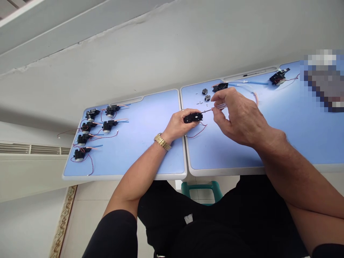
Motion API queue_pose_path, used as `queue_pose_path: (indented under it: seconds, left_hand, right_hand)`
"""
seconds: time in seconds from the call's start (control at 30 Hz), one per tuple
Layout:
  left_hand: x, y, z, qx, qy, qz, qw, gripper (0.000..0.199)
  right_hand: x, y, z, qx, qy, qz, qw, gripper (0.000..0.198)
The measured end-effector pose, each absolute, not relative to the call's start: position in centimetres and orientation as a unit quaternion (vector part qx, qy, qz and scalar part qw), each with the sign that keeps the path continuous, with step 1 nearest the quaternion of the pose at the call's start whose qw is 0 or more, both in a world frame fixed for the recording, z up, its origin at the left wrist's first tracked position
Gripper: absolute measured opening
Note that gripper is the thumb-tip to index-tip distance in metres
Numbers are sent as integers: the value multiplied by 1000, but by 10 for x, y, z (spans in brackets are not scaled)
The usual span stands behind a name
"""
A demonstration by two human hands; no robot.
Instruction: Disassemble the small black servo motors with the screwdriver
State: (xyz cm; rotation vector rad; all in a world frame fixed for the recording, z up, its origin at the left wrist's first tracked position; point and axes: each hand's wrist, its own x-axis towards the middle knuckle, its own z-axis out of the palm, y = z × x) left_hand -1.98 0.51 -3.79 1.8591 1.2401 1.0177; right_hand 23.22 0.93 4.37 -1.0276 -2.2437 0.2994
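A person works a screwdriver (220,106) at the end of a black part (192,118), mid-job by the look of it.
The part sits at the centre, over the seam of the blue counter (150,132), the left hand's (180,123) grip clamped around it; the right hand (239,114) comes in from three o'clock, fingers pinched together on the handle; whether the tip is seated cannot be told. A red wire (197,135) trails at five o'clock of the part. At nine o'clock, six units (108,126) look finished; another unit (278,77) lies at two. This part seems only partly done: two round pieces (207,98) and tiny bits, probably screws (200,103), lie loose at one o'clock, apparently left to fit, with a black shell (220,87) just beyond.
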Motion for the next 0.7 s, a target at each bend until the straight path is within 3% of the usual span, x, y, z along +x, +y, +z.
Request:
queue_pose_path:
  seconds: [0.13, 0.23, 0.5, 0.63, 0.7]
  left_hand:
    - [-19, 5, -38, 713, 478, 389, 334, 35]
    - [-19, 4, -37, 713, 484, 384, 332, 36]
    - [-19, 5, -37, 708, 477, 395, 339, 35]
    - [-19, 5, -37, 707, 483, 390, 339, 36]
    - [-19, 5, -37, 707, 481, 392, 340, 36]
  right_hand:
    - [232, 15, 36, -388, -849, 99, 344, 14]
    - [233, 19, 31, -403, -842, 71, 352, 21]
    - [231, 16, 35, -380, -849, 63, 361, 13]
    - [231, 21, 28, -390, -838, 47, 380, 25]
    - [231, 21, 29, -364, -842, 43, 394, 17]
